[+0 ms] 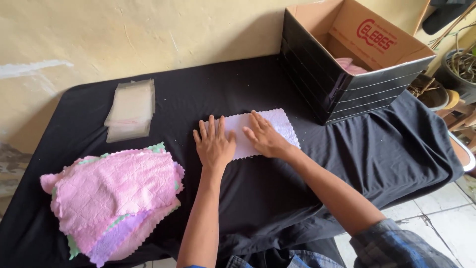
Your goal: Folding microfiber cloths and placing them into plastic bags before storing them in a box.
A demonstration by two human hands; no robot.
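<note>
A pale lilac cloth (277,125) with scalloped edges lies flat in a folded strip on the black table cover (258,198). My left hand (214,143) presses flat on its left end, fingers spread. My right hand (264,136) lies flat on the cloth's middle, fingers pointing left. Neither hand grips anything. A heap of pink, green and lilac cloths (116,198) sits to the left of my left arm.
A stack of clear plastic bags (131,109) lies at the back left. A black-sided cardboard box (347,59), open on top with something pink inside, stands at the back right. A yellow wall runs behind; tiled floor and clutter show at the right.
</note>
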